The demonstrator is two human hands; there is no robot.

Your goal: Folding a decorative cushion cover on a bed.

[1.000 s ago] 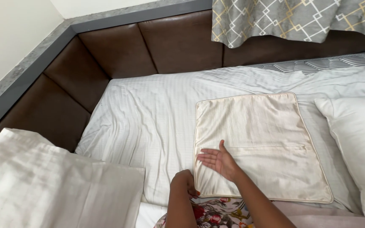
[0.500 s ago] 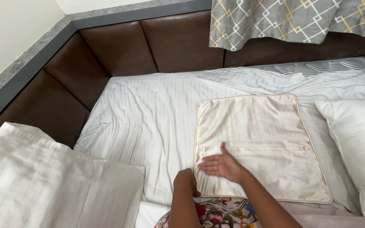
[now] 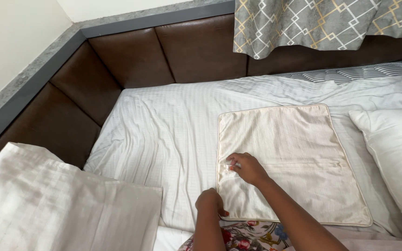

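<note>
Our right hand (image 3: 246,168) reaches forward, fingers curled and pinching the cream cushion cover (image 3: 289,162) at the left end of its zipper seam. Our left hand (image 3: 211,202) rests closed on the cover's near left corner, gripping the edge. The cover lies flat on the white bedsheet (image 3: 164,130), toward the bed's near edge, between two white pillows (image 3: 396,144).

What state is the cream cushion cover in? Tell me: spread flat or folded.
Spread flat. The cream cushion cover lies open on the white bedsheet, all four edges showing; right hand pinches near its zip line.
</note>
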